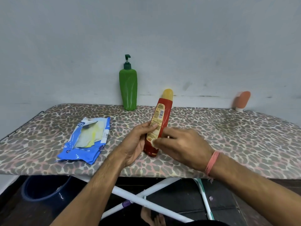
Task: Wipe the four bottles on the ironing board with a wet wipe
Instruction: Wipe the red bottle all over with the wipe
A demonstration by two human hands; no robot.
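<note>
My left hand (136, 144) grips a red bottle (160, 121) with a yellow cap, tilted, its base resting on the ironing board (228, 136). My right hand (180, 144) pinches a small white wet wipe (154, 142) against the lower part of that bottle. A green pump bottle (128, 88) stands upright at the board's far edge by the wall. An orange tube (241, 101) stands on its white cap at the far right. I see only three bottles.
A torn blue wet wipe packet (86, 141) lies on the board to the left. Below the board are its white crossed legs (146, 199), a dark blue bucket (44, 188) on the floor and a bare foot (149, 216).
</note>
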